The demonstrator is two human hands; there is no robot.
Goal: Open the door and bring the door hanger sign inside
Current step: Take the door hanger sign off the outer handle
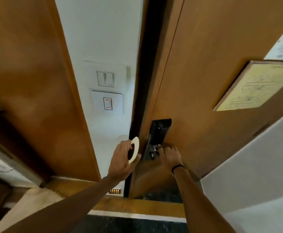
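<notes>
At frame centre, the door (204, 64) stands slightly ajar; the left hand (122, 162) fingers grip the door hanger sign (135, 149), the right hand (170, 156) fingers close on the lock handle (155, 148). Closing remains.

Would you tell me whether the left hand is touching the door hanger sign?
Touching. The head view shows the left hand gripping the door hanger sign, fingers through its round opening.

Door (204, 73) barely ajar; the dark gap (145, 81) admits no hand.
</notes>
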